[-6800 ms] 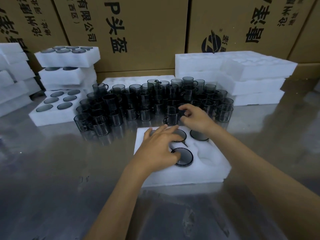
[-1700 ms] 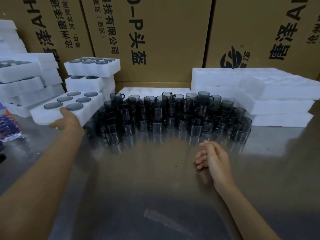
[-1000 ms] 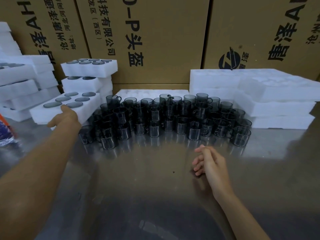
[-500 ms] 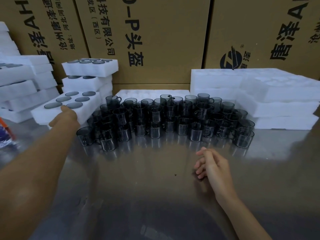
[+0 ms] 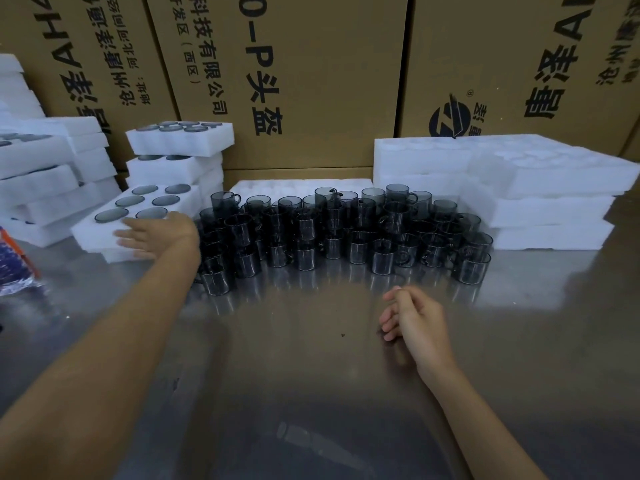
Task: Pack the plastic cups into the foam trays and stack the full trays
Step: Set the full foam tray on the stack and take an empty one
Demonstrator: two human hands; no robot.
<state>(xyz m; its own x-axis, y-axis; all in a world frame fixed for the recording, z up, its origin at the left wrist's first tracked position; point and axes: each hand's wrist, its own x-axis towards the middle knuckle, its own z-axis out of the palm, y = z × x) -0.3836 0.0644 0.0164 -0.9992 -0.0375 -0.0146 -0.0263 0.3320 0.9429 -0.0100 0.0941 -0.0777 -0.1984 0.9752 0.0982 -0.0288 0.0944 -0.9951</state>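
Several dark translucent plastic cups with handles stand crowded in the middle of the steel table. To their left lies a white foam tray whose round holes all hold cups, resting on another tray. My left hand lies flat against this tray's near edge, fingers stretched out to the left and gripping nothing. My right hand rests on its side on the bare table in front of the cups, fingers loosely bent, holding nothing.
Full foam trays are stacked behind the left tray and at the far left. Empty foam trays are piled at the right, and one lies flat behind the cups. Printed cardboard boxes wall the back. A printed bag sits at the left edge.
The filled tray went from the table centre to the left pile. In the last second my left hand loosened from its near edge and now lies flat; my right hand barely moved.
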